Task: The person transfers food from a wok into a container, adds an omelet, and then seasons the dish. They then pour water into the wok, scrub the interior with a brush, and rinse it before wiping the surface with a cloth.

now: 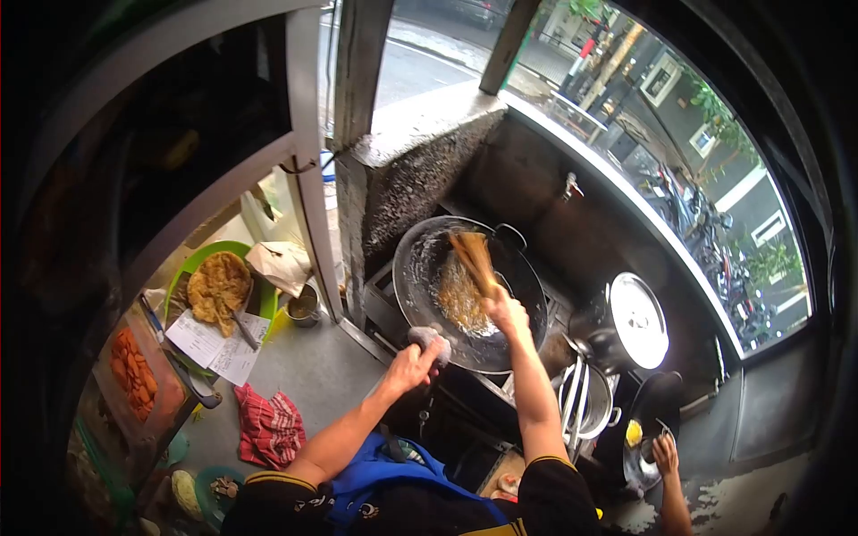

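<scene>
A large dark wok [418, 268] sits on the stove, with brownish, foamy liquid [456, 299] in its middle. My right hand [507, 313] is closed around the narrow end of a bamboo wok brush [474, 255]. The brush slants across the wok, its splayed bristles over the far part of the bowl. At the wok's near-left rim, my left hand [413, 364] is wrapped around a grey cloth [429, 343]. Whether a wok handle lies under that cloth is hidden.
A lidded pot [638, 317] and a pot with long-handled utensils [597, 406] stand right. Another person's hand [664, 453] works at a pan with egg [634, 433]. Left are a green basin [237, 248] with fried food, paper slips [214, 347], a red checked cloth [268, 427] and carrots [134, 375].
</scene>
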`<state>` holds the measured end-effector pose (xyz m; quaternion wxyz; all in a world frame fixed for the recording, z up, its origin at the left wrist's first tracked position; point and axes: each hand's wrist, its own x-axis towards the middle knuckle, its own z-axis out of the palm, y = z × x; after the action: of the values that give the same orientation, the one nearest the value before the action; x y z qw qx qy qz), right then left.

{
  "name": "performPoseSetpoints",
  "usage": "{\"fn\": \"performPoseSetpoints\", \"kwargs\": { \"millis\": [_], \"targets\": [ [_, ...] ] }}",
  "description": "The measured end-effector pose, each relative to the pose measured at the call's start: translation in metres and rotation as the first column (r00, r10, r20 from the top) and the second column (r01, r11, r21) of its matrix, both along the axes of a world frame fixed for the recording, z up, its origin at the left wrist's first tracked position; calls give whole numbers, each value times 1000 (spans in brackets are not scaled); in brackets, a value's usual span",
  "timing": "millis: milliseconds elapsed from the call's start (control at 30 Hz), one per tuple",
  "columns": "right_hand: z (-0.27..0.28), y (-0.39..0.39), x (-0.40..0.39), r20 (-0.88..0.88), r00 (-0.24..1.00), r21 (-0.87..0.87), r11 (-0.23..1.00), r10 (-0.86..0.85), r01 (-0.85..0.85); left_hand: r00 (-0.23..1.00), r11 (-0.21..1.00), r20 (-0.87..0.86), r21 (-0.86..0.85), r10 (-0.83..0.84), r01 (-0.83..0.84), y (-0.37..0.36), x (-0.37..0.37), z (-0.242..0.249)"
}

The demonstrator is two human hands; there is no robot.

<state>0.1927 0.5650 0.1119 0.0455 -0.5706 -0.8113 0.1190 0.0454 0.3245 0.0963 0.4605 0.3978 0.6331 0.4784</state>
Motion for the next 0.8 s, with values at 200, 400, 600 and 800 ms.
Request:
{"fn": "performPoseSetpoints", "kwargs": {
  "millis": [200, 400, 600, 800],
  "targets": [
    [10, -31, 59, 448, 887, -9, 993, 108, -116, 999, 982, 29, -183, 42, -37, -6, 0, 17],
    [29, -37, 34, 153, 971, -41, 983, 185, -181, 997, 982, 32, -175, 72, -66, 0, 5, 2],
    [37, -67, 42, 360, 889, -168, 956, 285, -239, 996, 987, 69, -151, 63, -52, 0, 3, 10],
    [10, -17, -19, 94, 972, -87, 974, 216, -208, 995, 982, 8, -166, 97, -95, -2, 9, 8]
  ]
}}
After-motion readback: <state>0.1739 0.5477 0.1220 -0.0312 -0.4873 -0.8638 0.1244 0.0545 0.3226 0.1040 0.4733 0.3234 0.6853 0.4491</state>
